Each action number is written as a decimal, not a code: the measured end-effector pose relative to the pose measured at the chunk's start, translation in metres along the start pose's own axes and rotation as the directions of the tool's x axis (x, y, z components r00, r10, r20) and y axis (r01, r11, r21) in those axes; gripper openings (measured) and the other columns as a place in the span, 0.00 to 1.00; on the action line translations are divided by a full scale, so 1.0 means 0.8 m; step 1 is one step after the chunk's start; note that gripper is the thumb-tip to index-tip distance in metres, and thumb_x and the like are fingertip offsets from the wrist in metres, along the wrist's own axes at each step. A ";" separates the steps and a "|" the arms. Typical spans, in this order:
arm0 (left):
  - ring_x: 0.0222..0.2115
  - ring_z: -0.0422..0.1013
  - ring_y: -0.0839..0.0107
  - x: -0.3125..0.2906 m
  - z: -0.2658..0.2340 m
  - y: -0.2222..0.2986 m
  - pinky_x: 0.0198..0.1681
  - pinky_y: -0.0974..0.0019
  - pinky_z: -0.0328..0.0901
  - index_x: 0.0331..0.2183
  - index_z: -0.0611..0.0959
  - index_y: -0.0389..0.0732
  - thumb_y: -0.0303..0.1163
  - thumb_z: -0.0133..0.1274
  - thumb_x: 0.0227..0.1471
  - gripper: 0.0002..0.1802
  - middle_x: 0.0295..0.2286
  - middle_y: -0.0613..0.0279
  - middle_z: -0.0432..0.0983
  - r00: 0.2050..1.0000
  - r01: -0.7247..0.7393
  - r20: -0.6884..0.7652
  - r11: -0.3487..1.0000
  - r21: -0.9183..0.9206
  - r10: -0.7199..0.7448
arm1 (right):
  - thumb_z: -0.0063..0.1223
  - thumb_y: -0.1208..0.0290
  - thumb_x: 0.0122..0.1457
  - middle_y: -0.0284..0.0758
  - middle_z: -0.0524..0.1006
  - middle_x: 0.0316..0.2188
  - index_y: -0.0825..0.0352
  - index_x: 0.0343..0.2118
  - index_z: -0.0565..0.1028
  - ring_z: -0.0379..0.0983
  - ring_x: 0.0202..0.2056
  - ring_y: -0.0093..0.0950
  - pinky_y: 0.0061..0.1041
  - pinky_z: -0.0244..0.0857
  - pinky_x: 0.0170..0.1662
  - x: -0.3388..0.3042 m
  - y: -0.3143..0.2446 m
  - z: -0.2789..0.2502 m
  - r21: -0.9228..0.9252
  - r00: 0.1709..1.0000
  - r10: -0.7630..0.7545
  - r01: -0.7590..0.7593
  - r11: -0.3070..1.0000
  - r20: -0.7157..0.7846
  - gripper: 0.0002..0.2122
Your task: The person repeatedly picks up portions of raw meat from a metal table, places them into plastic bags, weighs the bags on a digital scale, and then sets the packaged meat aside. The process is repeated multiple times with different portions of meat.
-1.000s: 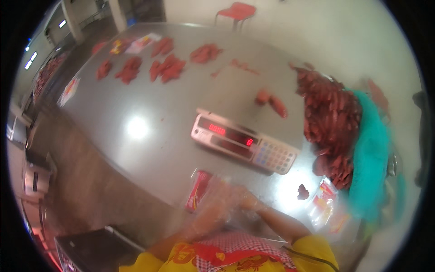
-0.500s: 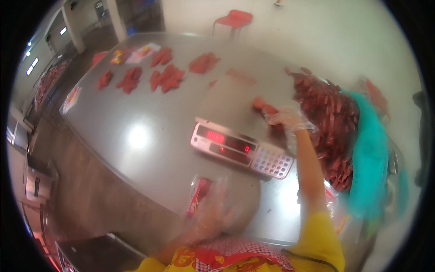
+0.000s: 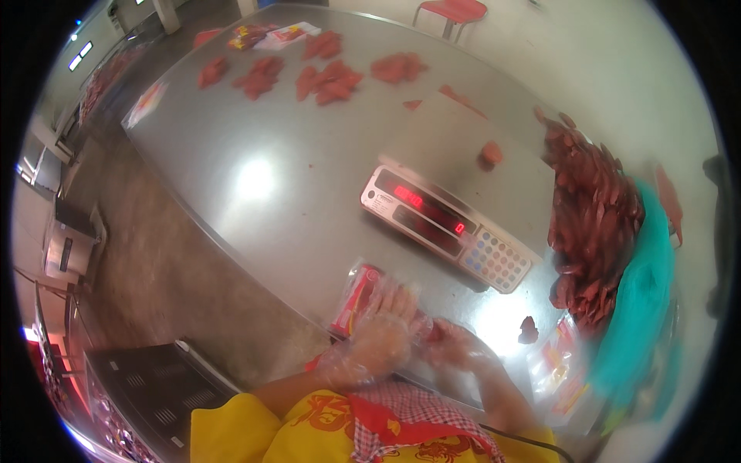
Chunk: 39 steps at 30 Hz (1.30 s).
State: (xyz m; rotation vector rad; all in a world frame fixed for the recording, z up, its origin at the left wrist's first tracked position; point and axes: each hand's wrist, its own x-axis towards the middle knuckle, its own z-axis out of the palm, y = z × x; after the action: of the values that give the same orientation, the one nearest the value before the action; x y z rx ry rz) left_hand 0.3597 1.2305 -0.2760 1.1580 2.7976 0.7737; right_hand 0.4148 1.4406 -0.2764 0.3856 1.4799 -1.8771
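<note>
Both my hands wear thin clear plastic gloves and meet at the table's near edge, below the scale. My left hand [image 3: 390,328] is closed over a red-and-clear plastic bag [image 3: 356,301] that lies on the table. Against the bag's right end, my right hand [image 3: 455,347] has its fingers closed round a dark red piece [image 3: 436,333], partly hidden by the glove. The scale [image 3: 448,224] has a lit red display and a keypad. One reddish-brown piece [image 3: 491,154] rests on its flat metal plate [image 3: 444,143].
A large heap of dark red pieces [image 3: 590,216] lies at the right beside a teal cloth or net [image 3: 637,270]. Flat plastic bags [image 3: 559,363] and a stray piece [image 3: 528,330] lie near right. Small red piles [image 3: 332,81] sit on the far metal table [image 3: 309,185]. A red stool [image 3: 454,11] stands beyond.
My right hand has come from the scale plate down to the bag, leaving one piece on the plate. My left hand now grips the bag. The view has shifted, and the display reading has changed.
</note>
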 end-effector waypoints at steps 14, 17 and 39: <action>0.60 0.54 0.30 -0.007 -0.016 -0.002 0.64 0.38 0.47 0.59 0.65 0.26 0.33 0.45 0.60 0.30 0.57 0.27 0.60 0.992 -0.078 -0.120 0.966 -0.247 0.049 | 0.61 0.62 0.53 0.43 0.77 0.45 0.64 0.47 0.78 0.73 0.46 0.41 0.40 0.65 0.51 0.094 -0.105 -0.107 -0.858 0.853 -0.342 0.475 0.195 0.394 0.19; 0.60 0.56 0.33 -0.010 -0.005 0.010 0.65 0.40 0.48 0.61 0.63 0.28 0.34 0.46 0.60 0.32 0.58 0.31 0.60 0.995 -0.097 -0.046 0.992 -0.076 0.093 | 0.61 0.56 0.55 0.48 0.79 0.41 0.65 0.43 0.79 0.75 0.41 0.44 0.42 0.67 0.45 0.099 -0.230 -0.136 -0.915 0.362 -0.867 -0.081 -0.395 0.342 0.19; 0.62 0.57 0.45 -0.018 0.011 0.028 0.65 0.42 0.46 0.61 0.67 0.36 0.43 0.49 0.58 0.34 0.60 0.48 0.63 0.966 0.229 -0.141 0.970 0.076 -0.217 | 0.66 0.74 0.53 0.42 0.79 0.43 0.77 0.53 0.70 0.78 0.38 0.27 0.25 0.76 0.37 -0.024 0.027 -0.012 0.139 0.881 -0.116 0.200 0.970 -0.460 0.25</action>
State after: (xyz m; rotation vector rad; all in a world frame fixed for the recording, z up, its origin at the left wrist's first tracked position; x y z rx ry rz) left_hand 0.3862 1.2383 -0.2762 0.8071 3.0313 0.7335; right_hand 0.4418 1.4539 -0.2830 0.8583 1.6776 -2.1644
